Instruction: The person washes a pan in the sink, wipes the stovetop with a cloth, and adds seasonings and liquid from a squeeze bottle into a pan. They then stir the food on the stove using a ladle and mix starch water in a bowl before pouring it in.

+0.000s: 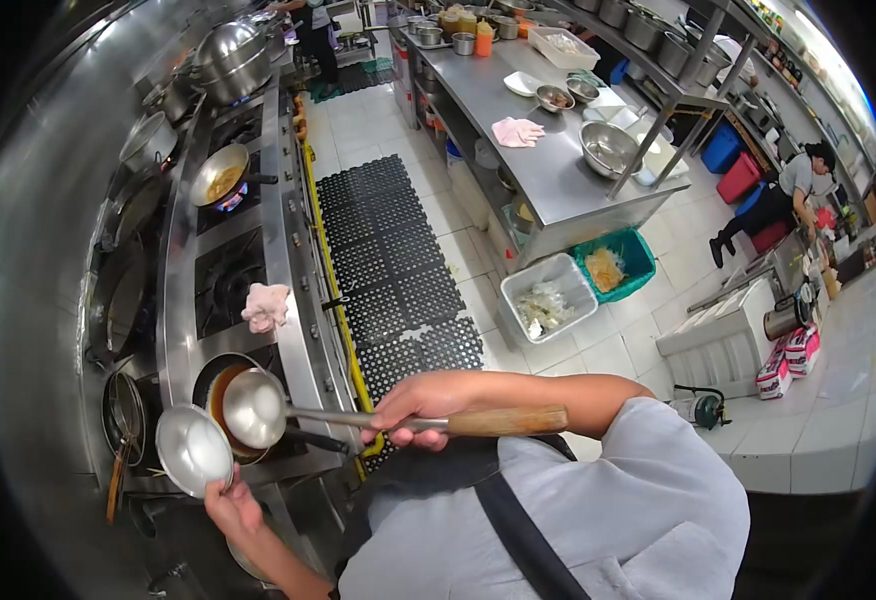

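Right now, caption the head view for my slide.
Right hand holds a ladle over a pan; left hand holds a bowl close by.

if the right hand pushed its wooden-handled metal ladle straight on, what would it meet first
Probably the shallow round silver metal bowl in the left hand: the right hand aims the ladle roughly towards its rim, but depth is unclear, so it might pass over.

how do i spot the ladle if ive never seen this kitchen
Find the metal stove on the left, then the pan with brown contents at its near end. Over it is the ladle, held in the right hand. Unlike the bowl beside it, it has a long handle with a wooden grip.
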Available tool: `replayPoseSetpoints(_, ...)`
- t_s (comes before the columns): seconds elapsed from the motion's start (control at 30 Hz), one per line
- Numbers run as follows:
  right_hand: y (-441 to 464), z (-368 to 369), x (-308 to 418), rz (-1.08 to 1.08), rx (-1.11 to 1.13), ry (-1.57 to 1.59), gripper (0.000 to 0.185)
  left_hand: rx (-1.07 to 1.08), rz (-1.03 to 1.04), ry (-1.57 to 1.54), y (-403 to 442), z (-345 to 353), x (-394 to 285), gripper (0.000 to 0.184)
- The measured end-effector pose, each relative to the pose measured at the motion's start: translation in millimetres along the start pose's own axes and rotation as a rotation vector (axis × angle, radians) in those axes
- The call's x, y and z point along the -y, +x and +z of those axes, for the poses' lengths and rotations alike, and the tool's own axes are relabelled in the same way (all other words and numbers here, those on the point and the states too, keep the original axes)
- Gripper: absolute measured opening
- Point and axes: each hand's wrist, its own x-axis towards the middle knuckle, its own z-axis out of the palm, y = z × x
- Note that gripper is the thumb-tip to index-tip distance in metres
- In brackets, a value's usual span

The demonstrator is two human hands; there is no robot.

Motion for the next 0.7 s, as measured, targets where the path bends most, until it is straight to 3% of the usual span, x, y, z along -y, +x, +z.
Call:
replayPoseSetpoints(0.23, -91, -73, 25, -0.141, -0.321, 0.008, 0.033, 0.277, -0.235, 0.000, 22, 137, 81, 0.049)
replayPoseSetpoints(0.3, -103, -94, 33, -0.169, -0.387, 0.020, 0.032, 0.255, -0.180, -0.004, 41, 157, 116, 0.048)
replayPoseSetpoints(0.37, -106, -120, 43, -0.200, -0.382, 0.063, 0.033, 0.272, -0.134, -0.044, 18, 214, 122, 0.046)
replayPoseSetpoints(0.43, -105, -139, 58, -0.225, -0.345, 0.199, 0.036, 0.343, -0.311, 0.045, 41, 221, 134, 0.052)
replayPoseSetpoints(0.5, -98, -157, 80, -0.241, -0.344, 0.248, 0.038, 0.313, -0.290, 0.026, 42, 254, 137, 0.045)
replayPoseSetpoints(0.7, -66, -199, 183, -0.259, -0.360, 0.272, 0.040, 0.379, -0.260, 0.041, 114, 299, 177, 0.052)
